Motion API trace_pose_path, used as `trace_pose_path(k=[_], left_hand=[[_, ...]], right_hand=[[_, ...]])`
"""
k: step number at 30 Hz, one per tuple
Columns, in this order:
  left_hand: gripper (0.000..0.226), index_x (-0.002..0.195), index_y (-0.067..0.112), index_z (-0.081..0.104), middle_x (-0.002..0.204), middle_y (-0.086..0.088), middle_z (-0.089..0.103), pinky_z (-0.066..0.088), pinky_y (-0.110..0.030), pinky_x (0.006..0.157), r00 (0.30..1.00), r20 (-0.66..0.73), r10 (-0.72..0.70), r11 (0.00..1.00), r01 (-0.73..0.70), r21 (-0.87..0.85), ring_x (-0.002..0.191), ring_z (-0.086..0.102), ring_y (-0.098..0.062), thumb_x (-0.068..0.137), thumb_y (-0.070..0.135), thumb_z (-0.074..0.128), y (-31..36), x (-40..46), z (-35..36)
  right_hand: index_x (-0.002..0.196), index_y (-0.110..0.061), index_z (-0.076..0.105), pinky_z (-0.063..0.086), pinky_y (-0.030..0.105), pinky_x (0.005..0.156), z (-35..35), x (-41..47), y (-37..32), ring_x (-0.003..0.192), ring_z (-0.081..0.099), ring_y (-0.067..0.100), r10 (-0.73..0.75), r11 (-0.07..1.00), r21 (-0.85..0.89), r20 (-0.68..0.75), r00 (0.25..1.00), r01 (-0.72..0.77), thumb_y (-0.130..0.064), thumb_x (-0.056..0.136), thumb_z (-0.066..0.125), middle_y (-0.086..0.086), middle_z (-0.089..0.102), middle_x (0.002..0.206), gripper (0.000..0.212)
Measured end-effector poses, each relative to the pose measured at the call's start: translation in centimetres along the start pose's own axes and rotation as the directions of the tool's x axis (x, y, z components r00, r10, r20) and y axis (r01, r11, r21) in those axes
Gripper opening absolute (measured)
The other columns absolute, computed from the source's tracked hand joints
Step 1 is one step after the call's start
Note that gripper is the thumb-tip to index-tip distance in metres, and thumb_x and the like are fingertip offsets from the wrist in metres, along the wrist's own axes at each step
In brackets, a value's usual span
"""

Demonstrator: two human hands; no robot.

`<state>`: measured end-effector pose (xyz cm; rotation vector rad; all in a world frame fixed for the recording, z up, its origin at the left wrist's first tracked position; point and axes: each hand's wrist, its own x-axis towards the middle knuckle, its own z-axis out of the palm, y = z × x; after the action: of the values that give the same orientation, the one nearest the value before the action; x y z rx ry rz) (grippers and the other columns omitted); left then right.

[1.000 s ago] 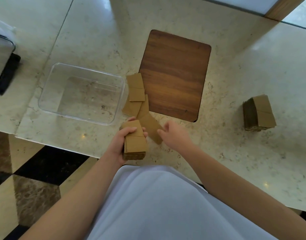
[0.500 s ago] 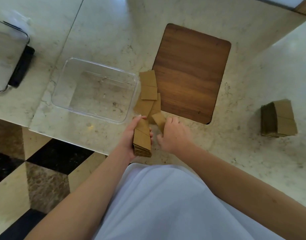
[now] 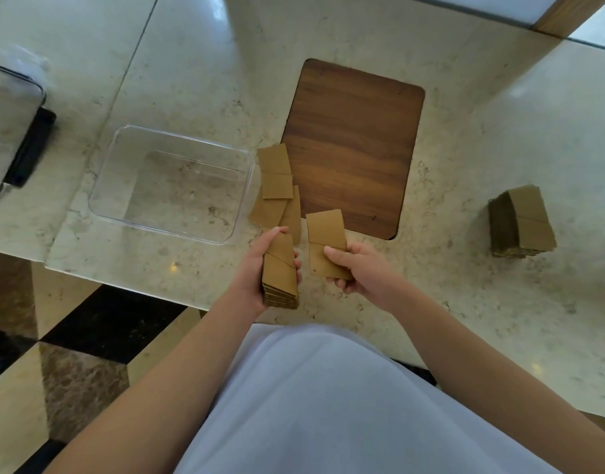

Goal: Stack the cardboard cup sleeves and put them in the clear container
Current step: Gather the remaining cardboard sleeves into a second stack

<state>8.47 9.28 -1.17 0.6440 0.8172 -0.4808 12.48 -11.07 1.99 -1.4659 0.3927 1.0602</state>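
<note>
My left hand (image 3: 253,268) grips a stack of flat brown cardboard cup sleeves (image 3: 281,271) near the counter's front edge. Just right of it, my right hand (image 3: 366,271) pinches a single sleeve (image 3: 325,234), lifted off the counter, thumb on top. Three loose sleeves (image 3: 277,186) lie overlapping on the marble between the hands and the clear container (image 3: 226,234). The container stands to the left with nothing inside it.
A second thick stack of sleeves (image 3: 525,222) sits at the right on the marble counter (image 3: 465,285). A dark wooden inset panel (image 3: 352,145) lies beyond the hands. A metal-and-black appliance (image 3: 17,138) is at the far left. Tiled floor lies below the counter edge.
My right hand picked one loose sleeve off the counter and raised it beside the stack. My left hand kept hold of the stack.
</note>
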Motion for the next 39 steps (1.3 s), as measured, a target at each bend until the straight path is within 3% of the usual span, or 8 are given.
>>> trace_pose_path(k=[6,9,14,19,24,26,30,39], left_hand=[[0.043,0.119,0.023,0.07,0.101,-0.012,0.071,0.06,-0.038,0.065,0.992,0.114,0.056,0.995,-0.065,0.078,0.079,0.071,-0.025,0.089,0.053,0.071,-0.4,-0.6,0.9],[0.049,0.128,0.024,0.068,0.116,-0.013,0.075,0.061,-0.045,0.077,0.981,0.173,0.089,0.979,-0.118,0.167,0.099,0.074,-0.03,0.089,0.055,0.068,-0.7,-0.9,0.9],[0.051,0.13,0.021,0.069,0.111,-0.015,0.073,0.06,-0.044,0.067,0.995,0.094,0.036,0.977,-0.055,0.208,0.088,0.073,-0.029,0.079,0.025,0.075,-0.5,-0.2,-0.7],[0.068,0.146,0.008,0.051,0.111,-0.021,0.07,0.061,-0.042,0.074,0.996,0.09,-0.003,0.994,0.013,-0.111,0.091,0.073,-0.03,0.08,0.012,0.067,-0.3,0.5,-2.4],[0.042,0.123,0.025,0.067,0.094,-0.017,0.066,0.058,-0.043,0.069,0.993,0.099,0.072,0.976,-0.049,-0.211,0.078,0.066,-0.027,0.082,0.02,0.076,0.1,1.2,-3.8],[0.038,0.118,0.025,0.072,0.094,-0.015,0.067,0.059,-0.042,0.07,0.995,0.091,0.048,0.975,-0.026,-0.223,0.079,0.068,-0.026,0.081,0.028,0.082,0.1,1.3,-3.7],[0.041,0.111,0.023,0.075,0.094,-0.015,0.069,0.06,-0.042,0.07,0.994,0.104,0.042,0.959,-0.011,-0.284,0.078,0.068,-0.026,0.075,0.039,0.088,0.4,1.3,-3.1],[0.045,0.119,0.021,0.071,0.099,-0.015,0.067,0.057,-0.043,0.072,0.984,0.174,0.044,0.953,0.011,-0.303,0.082,0.065,-0.026,0.082,0.044,0.084,0.9,1.5,-3.0]], right_hand=[[0.119,-0.008,0.062,0.044,0.024,0.048,1.1,-0.3,-0.4,0.054,0.057,0.014,0.063,0.995,0.083,-0.009,0.998,-0.062,-0.035,0.109,0.047,0.012,0.069,0.084,0.032],[0.1,-0.014,0.06,0.045,0.024,0.052,2.6,-0.7,-0.7,0.051,0.053,0.011,0.07,0.951,-0.304,0.006,0.998,-0.065,-0.047,0.109,0.04,0.003,0.059,0.071,0.04],[0.077,-0.019,0.061,0.041,0.03,0.059,3.8,0.7,-1.6,0.066,0.059,0.015,-0.056,0.569,-0.82,0.038,0.998,0.063,-0.06,0.106,0.032,0.0,0.062,0.071,0.058],[0.086,-0.008,0.069,0.052,0.036,0.065,2.1,2.7,-3.0,0.066,0.064,0.019,-0.118,0.782,-0.622,-0.188,0.975,-0.025,-0.062,0.103,0.035,0.004,0.071,0.075,0.066],[0.096,-0.017,0.058,0.047,0.033,0.061,3.3,6.4,-5.3,0.074,0.061,0.018,-0.168,0.697,-0.716,-0.223,0.96,-0.045,-0.05,0.101,0.053,0.002,0.068,0.091,0.033],[0.104,-0.018,0.057,0.049,0.035,0.071,4.7,7.5,-6.4,0.09,0.059,0.02,-0.289,0.57,-0.821,-0.163,0.943,0.033,-0.039,0.098,0.063,0.0,0.063,0.102,0.023],[0.132,-0.014,0.054,0.049,0.039,0.093,6.3,9.7,-8.1,0.12,0.047,0.028,-0.53,0.277,-0.949,-0.02,0.848,0.151,-0.031,0.094,0.071,0.009,0.052,0.131,0.045],[0.15,-0.008,0.041,0.042,0.049,0.106,5.9,13.6,-10.4,0.142,0.039,0.036,-0.429,-0.126,-0.99,0.117,0.896,0.069,-0.051,0.098,0.061,0.015,0.039,0.159,0.07]])
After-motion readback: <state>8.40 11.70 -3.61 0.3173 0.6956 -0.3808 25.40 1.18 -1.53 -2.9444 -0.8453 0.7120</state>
